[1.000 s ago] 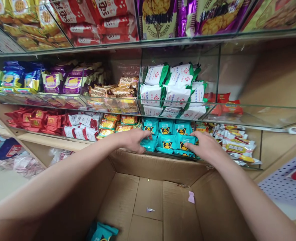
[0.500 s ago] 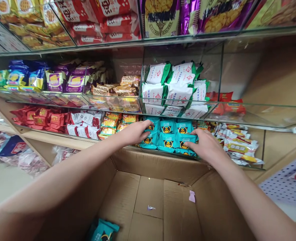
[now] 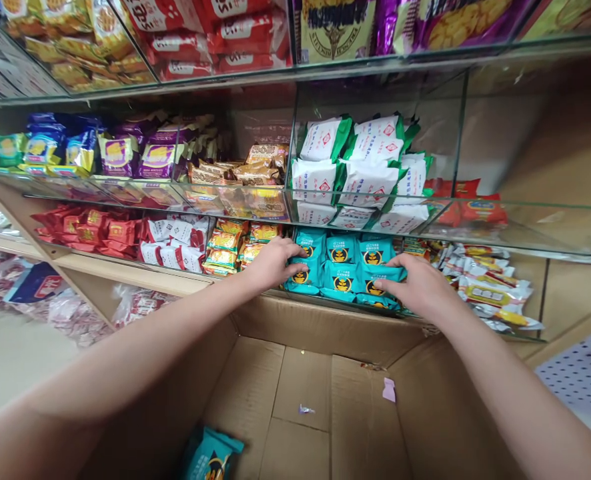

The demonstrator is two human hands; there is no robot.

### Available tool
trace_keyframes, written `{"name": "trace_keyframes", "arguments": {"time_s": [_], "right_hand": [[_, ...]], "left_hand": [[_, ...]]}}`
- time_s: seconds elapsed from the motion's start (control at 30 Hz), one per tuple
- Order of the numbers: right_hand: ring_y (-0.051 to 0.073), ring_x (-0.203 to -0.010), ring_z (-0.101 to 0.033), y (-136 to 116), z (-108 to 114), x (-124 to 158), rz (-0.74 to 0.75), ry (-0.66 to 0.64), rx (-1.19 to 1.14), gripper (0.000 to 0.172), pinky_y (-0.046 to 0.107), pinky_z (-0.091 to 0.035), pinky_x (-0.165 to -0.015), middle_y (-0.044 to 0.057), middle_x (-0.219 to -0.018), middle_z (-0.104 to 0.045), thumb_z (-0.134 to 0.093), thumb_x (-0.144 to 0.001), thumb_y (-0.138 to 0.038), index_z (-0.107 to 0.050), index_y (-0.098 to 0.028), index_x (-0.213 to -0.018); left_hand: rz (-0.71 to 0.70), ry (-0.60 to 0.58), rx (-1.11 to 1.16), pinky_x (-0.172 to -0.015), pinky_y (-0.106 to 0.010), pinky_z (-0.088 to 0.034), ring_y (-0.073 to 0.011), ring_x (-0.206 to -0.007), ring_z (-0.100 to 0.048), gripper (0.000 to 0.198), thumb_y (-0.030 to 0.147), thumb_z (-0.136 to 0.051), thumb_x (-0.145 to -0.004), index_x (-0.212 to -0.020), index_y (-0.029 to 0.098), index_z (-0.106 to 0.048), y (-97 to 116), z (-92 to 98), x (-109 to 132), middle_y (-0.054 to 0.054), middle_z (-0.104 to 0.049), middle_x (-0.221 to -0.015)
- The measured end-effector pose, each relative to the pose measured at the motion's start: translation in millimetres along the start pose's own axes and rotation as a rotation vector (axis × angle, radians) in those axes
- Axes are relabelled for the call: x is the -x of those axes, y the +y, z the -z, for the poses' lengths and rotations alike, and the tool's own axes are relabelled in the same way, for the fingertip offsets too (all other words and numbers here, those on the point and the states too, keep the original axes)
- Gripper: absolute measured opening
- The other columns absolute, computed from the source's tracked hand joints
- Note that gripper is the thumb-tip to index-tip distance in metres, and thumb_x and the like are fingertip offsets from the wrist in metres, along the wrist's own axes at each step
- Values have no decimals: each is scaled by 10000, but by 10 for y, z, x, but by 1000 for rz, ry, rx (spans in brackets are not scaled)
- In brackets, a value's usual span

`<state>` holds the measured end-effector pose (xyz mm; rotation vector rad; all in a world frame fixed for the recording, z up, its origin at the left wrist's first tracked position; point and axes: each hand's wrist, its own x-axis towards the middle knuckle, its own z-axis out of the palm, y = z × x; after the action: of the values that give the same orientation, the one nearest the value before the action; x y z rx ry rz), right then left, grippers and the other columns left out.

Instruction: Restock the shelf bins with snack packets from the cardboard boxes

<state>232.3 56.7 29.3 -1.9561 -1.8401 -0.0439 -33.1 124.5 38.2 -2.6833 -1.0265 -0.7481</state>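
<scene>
Both my hands reach over an open cardboard box (image 3: 305, 327) to a stack of teal snack packets (image 3: 343, 263) on a low glass shelf. My left hand (image 3: 275, 261) lies on the left end of the stack, fingers curled over a packet. My right hand (image 3: 418, 285) presses on the right end, fingers laid flat across the top packets. One more teal packet (image 3: 210, 457) lies in the box's near left corner.
White-and-green packets (image 3: 360, 170) fill the glass shelf (image 3: 525, 233) above. Orange packets (image 3: 230, 243), red packets (image 3: 93, 233) and white wrapped snacks (image 3: 490, 287) flank the teal stack. A pink scrap (image 3: 389, 390) lies on the box floor. A white pegboard (image 3: 583, 373) stands at the right.
Both hands have pushed slightly farther onto the teal stack and closed in on its ends. The view has shifted a little to the left.
</scene>
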Motion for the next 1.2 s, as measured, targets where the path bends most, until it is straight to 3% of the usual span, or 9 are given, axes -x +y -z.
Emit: {"name": "trace_keyframes", "arguments": {"time_s": [0.23,0.37,0.57,0.7,0.8,0.9,0.97,1.1,1.2], "right_hand": [[224,-710,-553,-85,100,56,-25,-5,-76,378,279,-366,-547,47,-774,-611,-606,-613,-474,-566,-210,-879],[193,-631,-531,-145,135,77,-55,30,-231,416,270,-353,-522,28,-703,-587,-588,-612,-536,-561,-214,-874],[137,-533,-474,-182,-51,74,-98,75,-471,527,256,-346,-478,-11,-656,-518,-568,-604,-599,-510,-200,-943],[121,-477,-445,-316,-164,125,-165,-33,-755,519,235,-338,-413,-69,-564,-417,-568,-622,-573,-436,-215,-975],[153,-565,-516,-446,-176,175,-184,-162,-1000,472,241,-400,-422,-58,-576,-462,-600,-620,-519,-410,-227,-937],[156,-596,-543,-519,-165,198,-224,-171,-1134,495,243,-422,-434,-49,-617,-508,-644,-587,-498,-382,-230,-910],[134,-574,-543,-532,-162,201,-215,-133,-1178,504,229,-411,-454,-55,-628,-528,-665,-574,-485,-375,-225,-894],[119,-602,-571,-541,-167,209,-72,-149,-1287,517,237,-440,-543,-59,-646,-570,-694,-577,-413,-361,-225,-925],[129,-650,-596,-571,-184,214,-23,-157,-1389,612,294,-493,-611,-23,-794,-599,-737,-523,-335,-332,-237,-971]], "left_hand": [[-1,30,-32,-754,-312,-401,-190,-821,-533,257,350,-580,-754,-915,152,-613,49,-30,63,-71,-607,-858],[-9,36,-39,-750,-307,-394,-188,-813,-519,266,360,-570,-759,-920,152,-608,42,-45,76,-68,-598,-856],[-26,60,-73,-754,-325,-396,-191,-833,-503,295,386,-527,-779,-953,155,-584,103,-3,100,-76,-556,-865],[-155,130,-63,-844,-375,-377,-222,-986,-461,319,420,-485,-790,-956,152,-535,291,93,114,-121,-516,-1047],[-286,41,62,-922,-398,-349,-240,-1152,-372,289,405,-501,-778,-945,170,-494,411,152,124,-150,-395,-1256],[-333,-40,227,-924,-409,-368,-256,-1214,-322,383,402,-578,-717,-994,172,-446,458,181,131,-180,-351,-1291],[-299,-21,289,-916,-408,-382,-258,-1214,-329,426,415,-613,-690,-988,169,-435,467,177,127,-190,-377,-1262],[-224,27,299,-882,-347,-412,-199,-1118,-436,226,320,-564,-752,-886,171,-459,474,135,103,-147,-478,-1148],[-166,96,263,-838,-319,-430,-179,-1030,-487,188,271,-577,-731,-846,169,-470,456,120,85,-122,-510,-1081]]}}
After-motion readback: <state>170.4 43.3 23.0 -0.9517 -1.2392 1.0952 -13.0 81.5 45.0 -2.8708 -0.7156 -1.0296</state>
